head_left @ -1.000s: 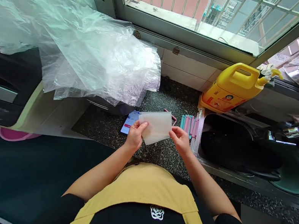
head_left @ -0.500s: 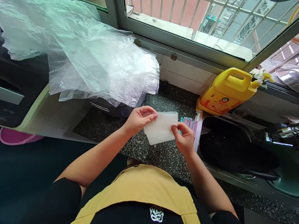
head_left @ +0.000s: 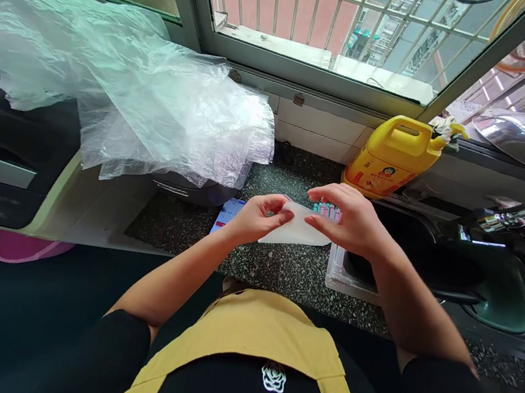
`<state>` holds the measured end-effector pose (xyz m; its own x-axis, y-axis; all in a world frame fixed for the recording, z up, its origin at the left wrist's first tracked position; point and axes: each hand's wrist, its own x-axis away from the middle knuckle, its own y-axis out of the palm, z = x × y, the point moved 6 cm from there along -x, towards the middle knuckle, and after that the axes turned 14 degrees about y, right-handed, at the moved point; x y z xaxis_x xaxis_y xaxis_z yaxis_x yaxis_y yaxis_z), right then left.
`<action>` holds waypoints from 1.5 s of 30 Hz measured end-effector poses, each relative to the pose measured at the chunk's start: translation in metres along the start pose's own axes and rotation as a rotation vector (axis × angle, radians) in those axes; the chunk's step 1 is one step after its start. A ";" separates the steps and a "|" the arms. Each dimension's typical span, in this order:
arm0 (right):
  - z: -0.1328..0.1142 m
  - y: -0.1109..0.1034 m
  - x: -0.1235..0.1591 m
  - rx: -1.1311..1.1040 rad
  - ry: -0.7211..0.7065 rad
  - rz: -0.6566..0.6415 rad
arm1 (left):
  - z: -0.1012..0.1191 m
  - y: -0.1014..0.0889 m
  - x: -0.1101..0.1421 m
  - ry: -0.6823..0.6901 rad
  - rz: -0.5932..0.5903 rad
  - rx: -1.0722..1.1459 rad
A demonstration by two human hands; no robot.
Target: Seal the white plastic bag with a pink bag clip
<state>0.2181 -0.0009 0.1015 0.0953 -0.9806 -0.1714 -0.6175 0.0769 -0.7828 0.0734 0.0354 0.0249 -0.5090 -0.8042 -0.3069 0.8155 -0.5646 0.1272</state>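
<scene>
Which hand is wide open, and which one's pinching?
The right hand is the open one. What sets it apart: the left hand is pinching the white sheet.

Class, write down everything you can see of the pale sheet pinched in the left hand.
The pale sheet is thin, whitish and cloudy, perhaps plastic; whether it has several layers is unclear. It spreads sideways over the dark speckled counter. The left hand pinches its upper left part between thumb and fingers. The right hand is open by its right end; whether that thumb touches it cannot be told.
</scene>
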 end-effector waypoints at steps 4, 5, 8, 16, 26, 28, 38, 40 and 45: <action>-0.010 -0.002 -0.006 0.064 0.094 -0.226 | -0.002 0.011 0.000 0.006 0.007 0.091; -0.010 -0.004 -0.006 0.041 0.124 -0.226 | -0.006 0.012 0.002 -0.010 0.020 0.117; -0.004 -0.011 -0.002 -0.011 0.196 -0.217 | -0.021 0.013 0.011 -0.088 0.068 0.149; -0.002 -0.023 0.005 -0.036 0.203 -0.227 | -0.025 0.015 0.014 -0.122 0.117 0.161; -0.002 -0.026 0.007 -0.109 0.224 -0.319 | -0.008 0.017 0.008 -0.012 0.146 0.094; -0.001 -0.025 0.008 -0.119 0.232 -0.348 | -0.009 0.019 0.009 -0.005 0.146 0.097; -0.004 -0.027 0.011 -0.224 0.220 -0.193 | -0.003 0.011 0.019 0.271 0.259 -0.091; -0.011 -0.027 0.011 -0.102 0.162 -0.249 | 0.001 0.012 0.018 0.304 0.209 -0.141; -0.012 -0.023 0.012 0.007 0.145 -0.377 | 0.004 0.013 0.016 0.313 0.147 -0.176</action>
<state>0.2240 -0.0163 0.1248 0.2032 -0.9554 0.2144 -0.5549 -0.2928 -0.7787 0.0748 0.0140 0.0251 -0.2962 -0.7634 -0.5741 0.9222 -0.3850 0.0362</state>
